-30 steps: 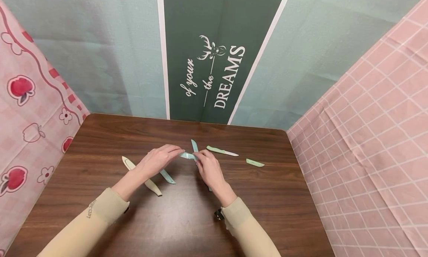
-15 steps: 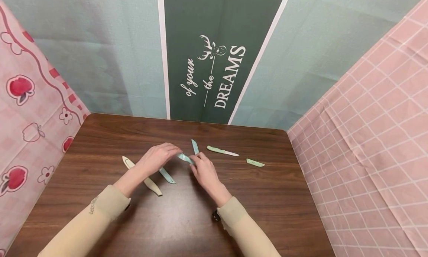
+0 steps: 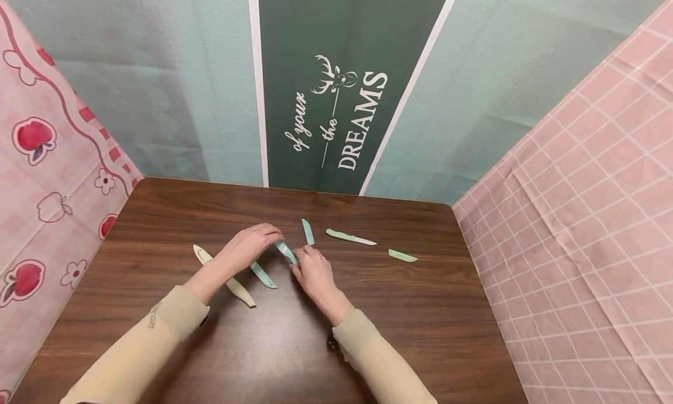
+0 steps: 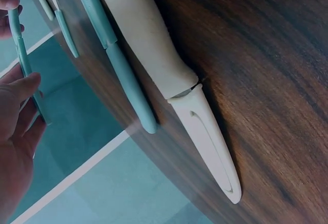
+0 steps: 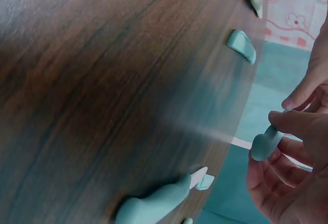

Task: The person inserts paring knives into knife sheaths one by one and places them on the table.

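Note:
Left hand (image 3: 247, 249) and right hand (image 3: 316, 275) hold opposite ends of a slim teal tool (image 3: 287, 252), raised above the table; a pale patch shows midway along it. In the left wrist view the left thumb and fingers pinch its lower end; the right fingers (image 4: 7, 1) grip higher up. The right wrist view shows the tool's rounded end (image 5: 264, 147) between the right thumb and fingers. I cannot tell its exact kind. Below the right hand lies a teal knife (image 5: 159, 201), its pale blade pointing at a teal sheath (image 3: 308, 232).
By the left forearm lie a sheathed cream knife (image 4: 148, 34) and a sheathed teal knife (image 4: 128, 80). Back right on the brown table (image 3: 399, 322) are a green-handled knife (image 3: 349, 236) and a green sheath (image 3: 402, 256). Cloth-covered walls stand at the back and sides.
The right hand has moved left and nearer the body. The teal tool has swung from nearly level to slanting down towards the right hand. The left hand has shifted only slightly.

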`<state>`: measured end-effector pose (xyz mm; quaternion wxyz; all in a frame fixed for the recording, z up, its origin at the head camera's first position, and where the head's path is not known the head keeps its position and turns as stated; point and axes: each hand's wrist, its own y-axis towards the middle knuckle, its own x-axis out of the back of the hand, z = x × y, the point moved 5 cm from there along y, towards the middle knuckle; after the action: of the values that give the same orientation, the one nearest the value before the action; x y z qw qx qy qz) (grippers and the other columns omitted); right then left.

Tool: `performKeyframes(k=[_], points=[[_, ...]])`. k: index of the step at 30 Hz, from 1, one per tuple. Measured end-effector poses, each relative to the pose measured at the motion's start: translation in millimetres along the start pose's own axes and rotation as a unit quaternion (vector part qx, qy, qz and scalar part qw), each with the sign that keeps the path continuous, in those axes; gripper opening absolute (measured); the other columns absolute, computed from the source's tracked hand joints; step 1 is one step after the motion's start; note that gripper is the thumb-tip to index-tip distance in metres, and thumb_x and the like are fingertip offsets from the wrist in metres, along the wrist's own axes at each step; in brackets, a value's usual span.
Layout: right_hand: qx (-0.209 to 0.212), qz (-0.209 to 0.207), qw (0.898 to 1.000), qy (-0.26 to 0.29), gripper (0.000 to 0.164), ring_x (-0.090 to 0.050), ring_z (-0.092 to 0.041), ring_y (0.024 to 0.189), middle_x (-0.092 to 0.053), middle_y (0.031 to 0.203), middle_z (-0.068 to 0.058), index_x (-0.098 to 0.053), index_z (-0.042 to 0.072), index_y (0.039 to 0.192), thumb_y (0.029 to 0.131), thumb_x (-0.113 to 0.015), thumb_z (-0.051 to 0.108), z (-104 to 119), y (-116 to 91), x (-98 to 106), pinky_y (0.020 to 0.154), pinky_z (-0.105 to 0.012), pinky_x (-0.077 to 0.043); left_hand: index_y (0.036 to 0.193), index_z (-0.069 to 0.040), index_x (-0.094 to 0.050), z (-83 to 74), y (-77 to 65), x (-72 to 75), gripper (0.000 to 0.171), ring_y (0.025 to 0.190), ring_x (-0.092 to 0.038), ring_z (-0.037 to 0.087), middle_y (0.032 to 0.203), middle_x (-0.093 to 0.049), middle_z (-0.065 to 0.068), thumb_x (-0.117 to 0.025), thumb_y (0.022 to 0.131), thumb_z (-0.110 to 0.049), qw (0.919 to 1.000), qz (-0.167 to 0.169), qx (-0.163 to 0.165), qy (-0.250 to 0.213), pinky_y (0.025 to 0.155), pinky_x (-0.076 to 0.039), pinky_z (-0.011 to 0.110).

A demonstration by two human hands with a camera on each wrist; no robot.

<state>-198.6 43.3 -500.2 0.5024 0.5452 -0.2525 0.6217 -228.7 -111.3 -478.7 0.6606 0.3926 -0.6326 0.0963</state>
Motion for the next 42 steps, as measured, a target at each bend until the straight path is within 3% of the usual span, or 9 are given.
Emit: performKeyframes(k=[6,17,28,38,42], points=[[0.013,0.008,1.0,0.005,0.025,-0.065,-0.021,0.083,-0.065,0.094,-0.005,-0.072,0.006,0.104,0.082,-0.075,0.018,4,1,-9,0.069,-0.036,-0.057,0.107,-0.005,-0.071,3.3,-0.6,-4.2,0.032,0.105,-0.063,0.027,0.111,-0.066,0.01,-0.063,0.082,0.013,0.9998,0.016,0.003,-0.008,0.086,-0.056,0.04],[0.003,0.054,0.998,0.019,0.026,-0.062,-0.022,0.079,-0.06,0.092,-0.007,-0.07,0.004,0.103,0.08,-0.074,0.016,9,0,-30,0.069,-0.034,-0.055,0.105,0.0,-0.069,6.1,-4.9,-22.7,0.027,0.108,-0.064,0.03,0.108,-0.069,0.016,-0.056,0.084,0.01,0.9979,0.022,-0.048,0.038,0.104,-0.047,0.045],[-0.01,0.056,0.998,-0.006,0.023,-0.064,-0.026,0.074,-0.059,0.091,-0.008,-0.07,0.006,0.099,0.081,-0.074,0.019,10,0,-40,0.065,-0.036,-0.056,0.106,-0.006,-0.069,11.0,-7.3,-32.4,0.025,0.107,-0.062,0.026,0.111,-0.066,0.01,-0.061,0.086,0.006,0.9962,0.059,-0.016,0.061,0.083,-0.057,0.036],[-0.022,0.053,0.998,-0.005,0.021,-0.065,-0.026,0.072,-0.061,0.09,-0.007,-0.07,0.008,0.095,0.079,-0.073,0.02,15,1,-43,0.062,-0.035,-0.054,0.101,-0.004,-0.068,14.4,-9.2,-36.9,0.023,0.103,-0.066,0.028,0.107,-0.068,0.011,-0.06,0.083,0.008,0.996,0.057,-0.021,0.065,0.099,-0.051,0.041],[-0.018,0.051,0.999,-0.002,0.018,-0.065,-0.026,0.072,-0.061,0.089,-0.008,-0.069,0.007,0.092,0.078,-0.073,0.018,16,2,-45,0.062,-0.035,-0.054,0.099,-0.004,-0.068,16.0,-9.3,-38.1,0.022,0.103,-0.066,0.029,0.105,-0.068,0.012,-0.06,0.083,0.01,0.9961,0.057,-0.018,0.065,0.1,-0.05,0.042]])
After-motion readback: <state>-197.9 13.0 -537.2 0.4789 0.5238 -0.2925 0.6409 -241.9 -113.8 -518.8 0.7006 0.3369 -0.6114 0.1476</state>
